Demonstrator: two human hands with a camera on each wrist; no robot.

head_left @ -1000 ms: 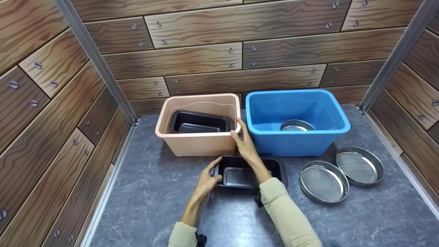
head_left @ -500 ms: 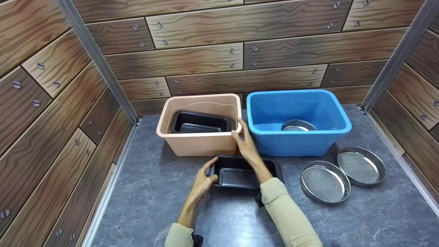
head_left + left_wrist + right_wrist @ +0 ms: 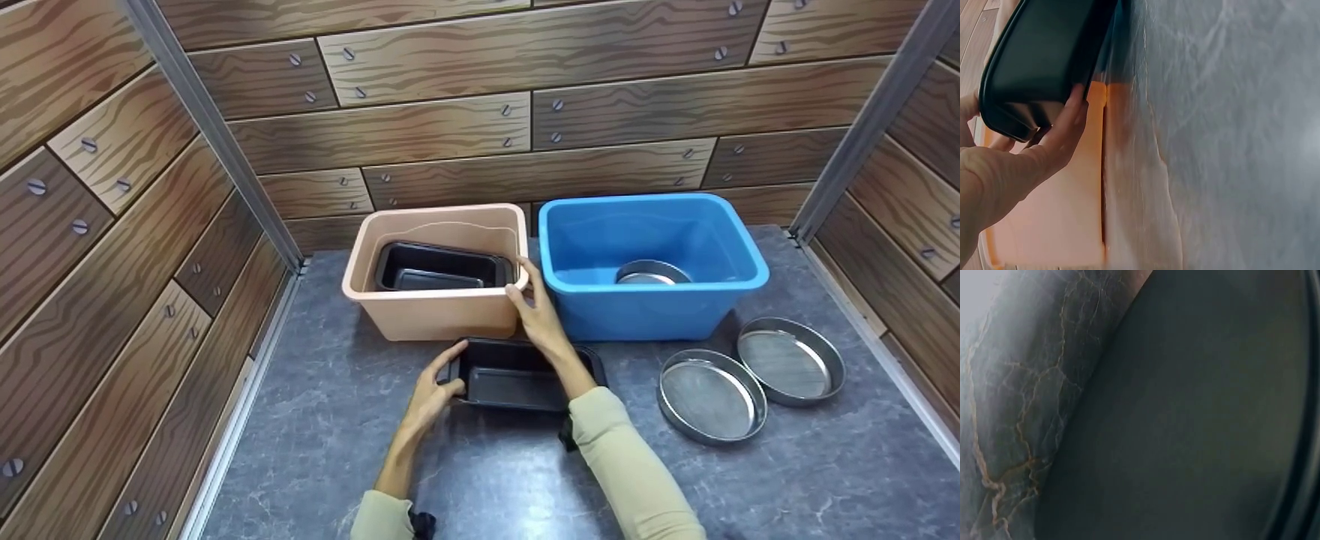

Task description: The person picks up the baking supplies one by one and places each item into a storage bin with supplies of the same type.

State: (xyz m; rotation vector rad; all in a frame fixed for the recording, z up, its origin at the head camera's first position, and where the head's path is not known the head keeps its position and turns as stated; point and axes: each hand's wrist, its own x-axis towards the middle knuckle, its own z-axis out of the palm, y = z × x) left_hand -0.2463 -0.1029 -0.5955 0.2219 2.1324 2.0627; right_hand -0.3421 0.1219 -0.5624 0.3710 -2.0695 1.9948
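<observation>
My left hand [image 3: 426, 396] grips the left end of a black loaf pan [image 3: 499, 386], with the thumb at its inner side. In the left wrist view, fingers reach under the loaf pan [image 3: 1044, 62], which is held above the tabletop. My right hand [image 3: 537, 311] pinches the right front corner of the peach bin [image 3: 442, 319], and its forearm crosses over the pan. Inside that bin rests another dark loaf pan [image 3: 439, 279], leaning slightly. The held pan's dark side [image 3: 1185, 410] fills most of the right wrist view, where the right hand's grip is hidden.
A blue bin [image 3: 637, 315] stands right of the peach one, with a round cake pan [image 3: 651, 271] inside. Two more round pans, the nearer one [image 3: 711, 397] and the farther one [image 3: 789, 361], lie at the right. Wood-patterned walls [image 3: 435, 127] enclose the grey tabletop [image 3: 315, 450].
The left hand has shifted left and drawn the loaf pan with it, out from further under the right forearm. The right hand stays on the peach bin's rim.
</observation>
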